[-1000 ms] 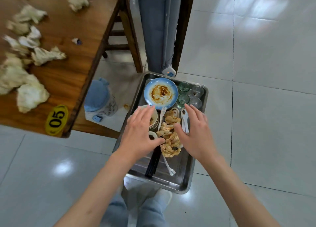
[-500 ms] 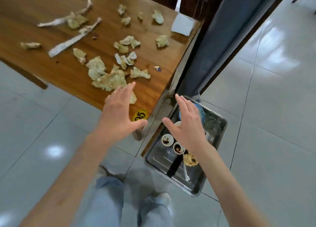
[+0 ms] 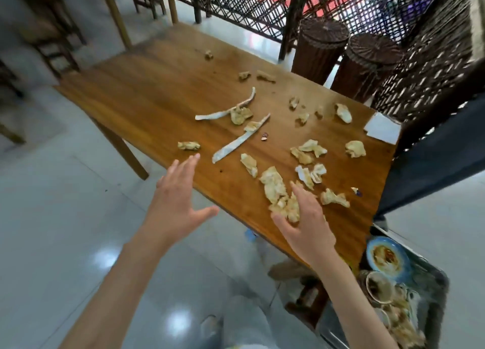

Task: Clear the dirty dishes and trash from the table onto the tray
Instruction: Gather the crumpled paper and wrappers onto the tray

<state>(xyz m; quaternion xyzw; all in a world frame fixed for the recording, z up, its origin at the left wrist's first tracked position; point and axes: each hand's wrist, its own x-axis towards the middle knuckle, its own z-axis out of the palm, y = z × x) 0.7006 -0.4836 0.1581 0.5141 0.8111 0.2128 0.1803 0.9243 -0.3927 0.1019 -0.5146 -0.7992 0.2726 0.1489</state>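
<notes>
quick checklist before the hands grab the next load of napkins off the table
1. Left hand free: ok, fingers spread and holding nothing, near the table's near edge.
2. Right hand free: ok, fingers straight over the nearest wad pile; whether it touches the pile, cannot tell.
3. Trash left to clear: not ok, many crumpled napkins and two long paper strips lie on the table.
4. Dishes off the table: ok, none show there; the blue plate is on the tray.
5. Room on the tray: cannot tell, it is blurred and partly cut off by the frame.
</notes>
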